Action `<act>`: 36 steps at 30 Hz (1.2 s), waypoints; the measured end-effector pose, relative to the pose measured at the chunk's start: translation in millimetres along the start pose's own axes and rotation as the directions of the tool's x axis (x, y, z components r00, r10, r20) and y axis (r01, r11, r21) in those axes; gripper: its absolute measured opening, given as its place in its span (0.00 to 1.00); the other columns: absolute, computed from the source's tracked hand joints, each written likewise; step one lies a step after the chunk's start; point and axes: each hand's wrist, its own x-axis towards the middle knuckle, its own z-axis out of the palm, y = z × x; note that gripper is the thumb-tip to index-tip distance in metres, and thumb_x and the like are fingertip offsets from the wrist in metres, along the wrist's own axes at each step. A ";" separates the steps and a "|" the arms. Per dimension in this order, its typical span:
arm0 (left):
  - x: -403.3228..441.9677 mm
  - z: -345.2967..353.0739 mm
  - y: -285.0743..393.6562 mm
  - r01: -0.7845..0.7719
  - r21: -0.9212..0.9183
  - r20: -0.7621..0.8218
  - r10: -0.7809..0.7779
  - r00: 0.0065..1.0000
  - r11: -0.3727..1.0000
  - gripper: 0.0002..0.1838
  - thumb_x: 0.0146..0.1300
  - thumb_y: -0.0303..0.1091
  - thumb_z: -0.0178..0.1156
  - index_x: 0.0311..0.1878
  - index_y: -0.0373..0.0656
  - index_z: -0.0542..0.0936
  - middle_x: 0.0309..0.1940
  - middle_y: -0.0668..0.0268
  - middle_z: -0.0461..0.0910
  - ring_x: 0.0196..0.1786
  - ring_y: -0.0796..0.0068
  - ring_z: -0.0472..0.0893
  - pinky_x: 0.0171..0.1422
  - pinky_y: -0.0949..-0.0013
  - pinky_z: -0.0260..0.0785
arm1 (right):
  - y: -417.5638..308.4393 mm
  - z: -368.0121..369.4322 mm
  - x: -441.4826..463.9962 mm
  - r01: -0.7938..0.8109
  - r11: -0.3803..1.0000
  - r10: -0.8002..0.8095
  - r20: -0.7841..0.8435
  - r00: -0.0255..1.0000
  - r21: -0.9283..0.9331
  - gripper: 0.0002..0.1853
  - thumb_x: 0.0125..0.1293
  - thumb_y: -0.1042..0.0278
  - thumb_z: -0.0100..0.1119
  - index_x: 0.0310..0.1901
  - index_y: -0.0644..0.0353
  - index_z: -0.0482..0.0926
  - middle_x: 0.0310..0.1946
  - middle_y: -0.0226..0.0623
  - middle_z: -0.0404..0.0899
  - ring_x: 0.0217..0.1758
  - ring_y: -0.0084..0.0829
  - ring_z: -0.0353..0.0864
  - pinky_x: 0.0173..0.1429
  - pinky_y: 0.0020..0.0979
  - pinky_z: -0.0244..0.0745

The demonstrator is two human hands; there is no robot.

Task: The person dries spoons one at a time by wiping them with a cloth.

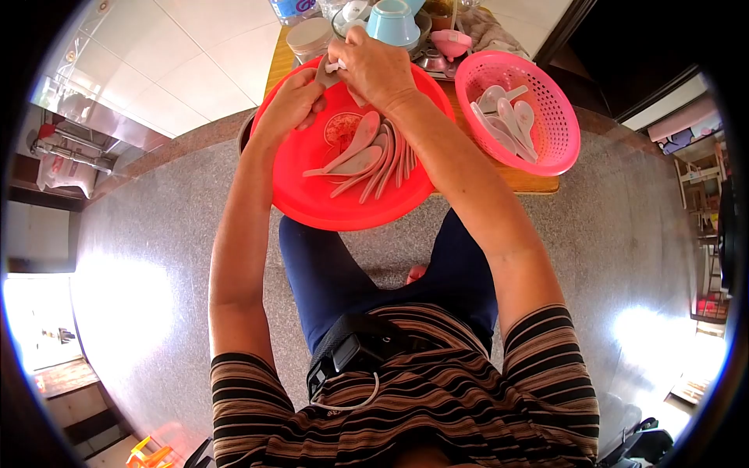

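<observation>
Above the far side of a red basin (312,204), my left hand (295,103) is closed around a soup spoon (324,76), whose greyish bowl shows between my hands. My right hand (376,72) is closed on a small white wad (335,66), tissue or cloth, pressed against that spoon. Part of the spoon is hidden by my fingers. Below my hands, several pale soup spoons (365,162) lie fanned out in the basin, handles towards me. A round reddish patterned patch (342,129) shows on the basin floor beside them.
To the right, a pink colander (563,132) holds several white spoons (511,121) on the wooden table (530,181). Behind the basin stand a light blue bowl (392,25), a lidded jar (309,37), a small pink funnel-like item (450,43) and a crumpled cloth (495,31).
</observation>
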 end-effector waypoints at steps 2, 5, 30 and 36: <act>1.7 -0.5 -2.7 -0.002 0.013 -0.008 0.002 1.000 1.000 0.09 0.66 0.32 0.46 0.43 0.39 0.73 0.21 0.69 0.70 0.13 0.84 0.62 0.14 0.77 0.51 | 1.0 3.8 -0.5 0.013 1.000 -0.013 0.022 1.000 0.001 0.07 0.56 0.61 0.64 0.38 0.44 0.79 0.36 0.26 0.76 0.39 0.33 0.82 0.38 0.37 0.77; 2.8 -2.0 -4.0 -0.017 0.026 -0.012 0.017 1.000 1.000 0.09 0.66 0.31 0.46 0.44 0.39 0.73 0.21 0.69 0.70 0.13 0.84 0.63 0.15 0.77 0.51 | 1.2 2.5 -1.5 0.023 0.990 -0.034 0.080 0.996 0.141 0.08 0.57 0.61 0.63 0.38 0.45 0.79 0.36 0.27 0.77 0.39 0.34 0.82 0.40 0.38 0.76; 6.7 3.0 -30.7 0.100 0.913 -0.138 0.068 0.988 0.395 0.15 0.64 0.36 0.49 0.49 0.39 0.74 0.40 0.48 0.82 0.47 0.48 0.82 0.49 0.48 0.73 | 7.1 -8.6 7.3 -0.121 0.953 0.208 -0.309 0.928 0.276 0.07 0.53 0.60 0.64 0.35 0.43 0.81 0.35 0.24 0.77 0.31 0.35 0.82 0.32 0.38 0.77; 7.1 2.9 -26.6 -0.015 0.803 0.063 -0.059 0.996 0.596 0.14 0.64 0.36 0.49 0.48 0.39 0.76 0.38 0.47 0.82 0.46 0.47 0.82 0.48 0.48 0.73 | 7.9 -9.5 7.1 -0.118 0.947 0.205 -0.280 0.938 0.297 0.06 0.54 0.57 0.65 0.34 0.43 0.81 0.33 0.24 0.77 0.32 0.33 0.82 0.33 0.38 0.77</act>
